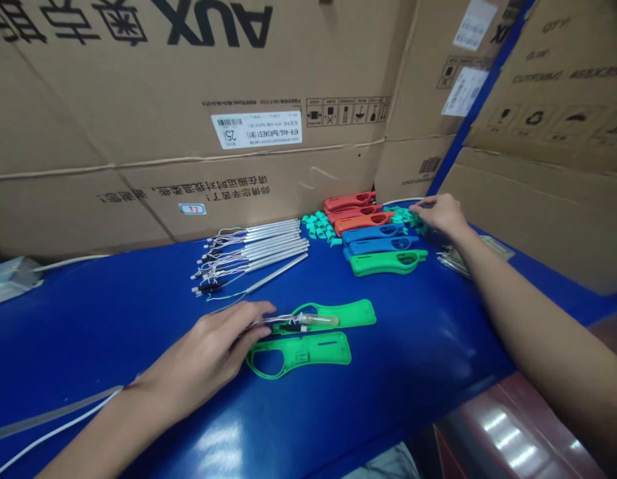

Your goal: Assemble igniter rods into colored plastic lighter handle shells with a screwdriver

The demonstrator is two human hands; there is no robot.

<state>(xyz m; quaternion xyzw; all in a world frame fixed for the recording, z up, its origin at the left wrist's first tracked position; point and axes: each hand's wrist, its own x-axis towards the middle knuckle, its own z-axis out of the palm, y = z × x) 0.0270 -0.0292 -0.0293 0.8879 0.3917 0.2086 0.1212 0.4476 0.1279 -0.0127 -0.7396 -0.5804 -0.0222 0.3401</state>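
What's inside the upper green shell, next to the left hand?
The green plastic shell half holds a clear tube, with thin wires running toward the left hand. The hand covers their ends, so where they finish can't be seen.

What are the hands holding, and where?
Left hand lies over thin wires on a green plastic casing half; right hand reaches small teal plastic pieces; neither grip is clear.

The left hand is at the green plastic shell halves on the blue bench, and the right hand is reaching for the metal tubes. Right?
No: the head view shows the right hand at the small teal pieces beside the coloured shells, not the metal tubes. The left hand is at the green plastic shell halves, as you said.
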